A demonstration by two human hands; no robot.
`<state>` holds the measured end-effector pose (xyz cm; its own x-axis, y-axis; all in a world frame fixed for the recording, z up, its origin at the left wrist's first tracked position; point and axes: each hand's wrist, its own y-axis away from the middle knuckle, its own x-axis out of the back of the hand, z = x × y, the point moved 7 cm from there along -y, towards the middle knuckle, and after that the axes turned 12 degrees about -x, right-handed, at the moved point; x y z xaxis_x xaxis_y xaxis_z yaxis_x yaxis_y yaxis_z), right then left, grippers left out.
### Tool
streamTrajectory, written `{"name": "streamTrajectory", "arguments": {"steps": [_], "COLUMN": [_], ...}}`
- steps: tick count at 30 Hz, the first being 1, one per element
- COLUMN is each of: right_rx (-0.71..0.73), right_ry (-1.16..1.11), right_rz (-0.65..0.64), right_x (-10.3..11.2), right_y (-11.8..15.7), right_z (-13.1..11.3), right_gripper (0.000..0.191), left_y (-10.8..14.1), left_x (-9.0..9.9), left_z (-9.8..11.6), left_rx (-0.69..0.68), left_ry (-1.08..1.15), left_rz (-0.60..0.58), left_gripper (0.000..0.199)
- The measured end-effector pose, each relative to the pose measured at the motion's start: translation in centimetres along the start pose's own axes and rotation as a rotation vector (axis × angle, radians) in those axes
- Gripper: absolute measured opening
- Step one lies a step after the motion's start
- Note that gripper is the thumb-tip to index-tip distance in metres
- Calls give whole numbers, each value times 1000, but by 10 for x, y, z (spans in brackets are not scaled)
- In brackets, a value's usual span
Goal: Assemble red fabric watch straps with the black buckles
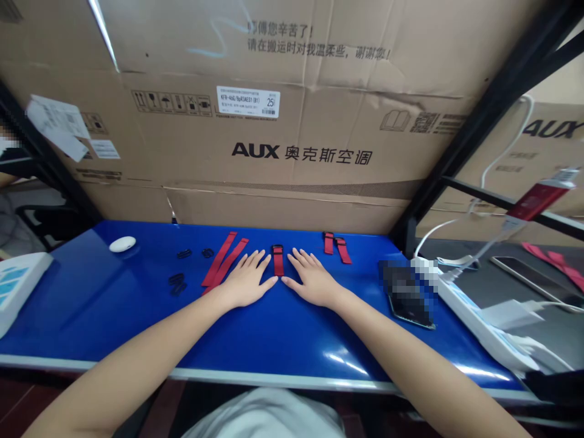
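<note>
My left hand [247,280] lies flat on the blue table with its fingers spread, holding nothing. Its wrist partly covers the near ends of long red straps [227,263]. Flat on the tabletop, my right hand [313,277] also has its fingers apart. Between the two hands lies a short red strap [278,261] with a black buckle [277,248] at its far end. Both thumbs point at the strap's near end. Left of the long straps are several black buckles [176,281]. Two more short red straps with black buckles [344,250] lie beyond my right hand.
The blue table [274,340] backs onto large cardboard [301,201]. At right are a phone [410,301] and a white power strip [479,328] with cables. A white oval object [123,244] and a white box-like item [20,286] are at left. Black posts [449,152] flank the table.
</note>
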<state>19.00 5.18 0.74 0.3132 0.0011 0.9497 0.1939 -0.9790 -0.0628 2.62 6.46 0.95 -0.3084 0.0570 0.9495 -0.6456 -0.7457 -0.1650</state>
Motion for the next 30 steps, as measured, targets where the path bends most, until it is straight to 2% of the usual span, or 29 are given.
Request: {"name": "streamTrajectory", "arguments": {"steps": [14,30], "right_rx": [-3,0], "right_ry": [10,11], "right_rz": [-8,-15], "right_x": [0,-1], "right_y": [0,-1], "right_z": [-1,1], "right_gripper": [85,84], "left_y": [0,1], "left_x": [-2,-1], "left_z": [1,2], "left_rx": [10,22], "left_ry": [-69,-85], "left_rz": [-66,-77], "left_gripper": [77,75]}}
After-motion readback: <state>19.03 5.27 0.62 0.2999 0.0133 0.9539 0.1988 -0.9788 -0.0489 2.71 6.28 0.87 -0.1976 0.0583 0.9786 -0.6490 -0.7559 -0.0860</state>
